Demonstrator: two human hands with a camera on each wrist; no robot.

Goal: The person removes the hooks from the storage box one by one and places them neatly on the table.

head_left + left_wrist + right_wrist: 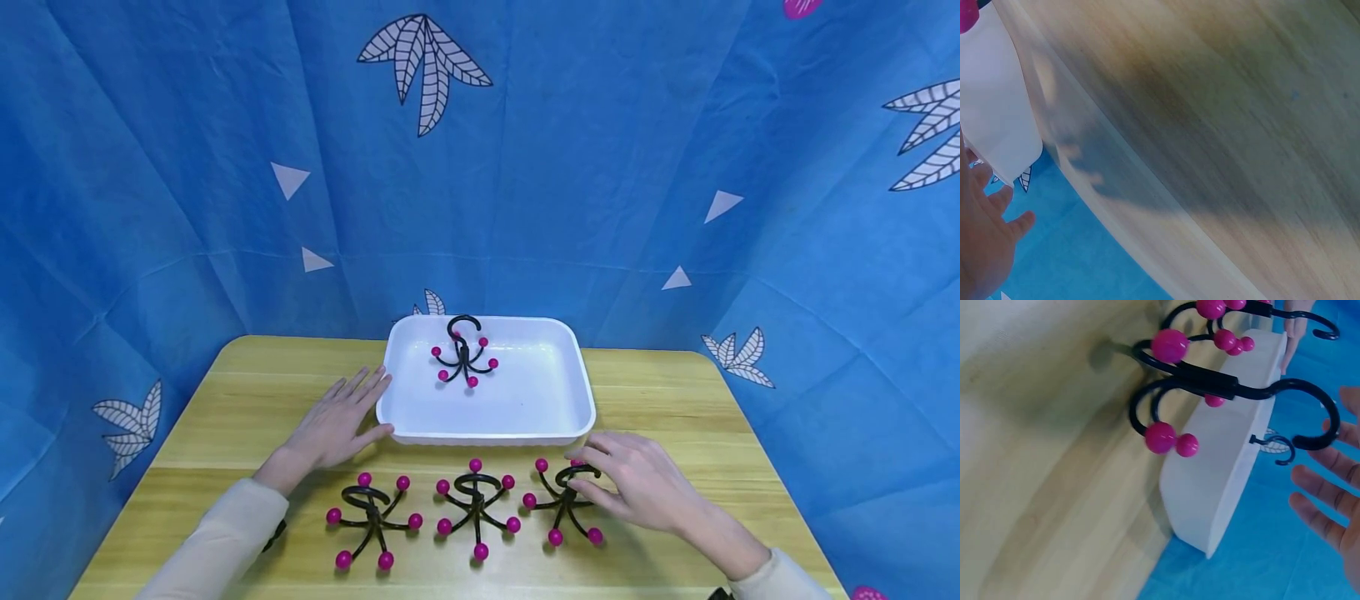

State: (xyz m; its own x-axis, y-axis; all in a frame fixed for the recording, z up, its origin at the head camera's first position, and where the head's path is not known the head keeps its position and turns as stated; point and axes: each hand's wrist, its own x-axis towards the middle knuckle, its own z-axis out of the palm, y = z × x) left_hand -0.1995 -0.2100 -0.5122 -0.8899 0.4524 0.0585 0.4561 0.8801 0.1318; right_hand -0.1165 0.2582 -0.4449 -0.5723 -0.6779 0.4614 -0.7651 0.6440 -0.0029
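Note:
Four-way rows aside, a black hanging hook (463,354) with pink ball-tipped arms stands inside the white tray (487,438). My left hand (336,421) lies at the tray's left rim, fingers spread and straight. Three similar hooks stand in front of the tray: a left hook (373,523), a middle hook (477,502) and a right hook (567,500). Over the right one is my right hand (637,479), its thumb and fingers loosely apart around the curved top. In the right wrist view, those fingers (1319,484) are relaxed beside the curl and do not grip it.
A pale wooden table (247,400) with rounded back corners carries everything. Behind it and along the sides hangs a blue cloth (525,183) printed with white leaves and triangles. The tray sits near the table's back edge.

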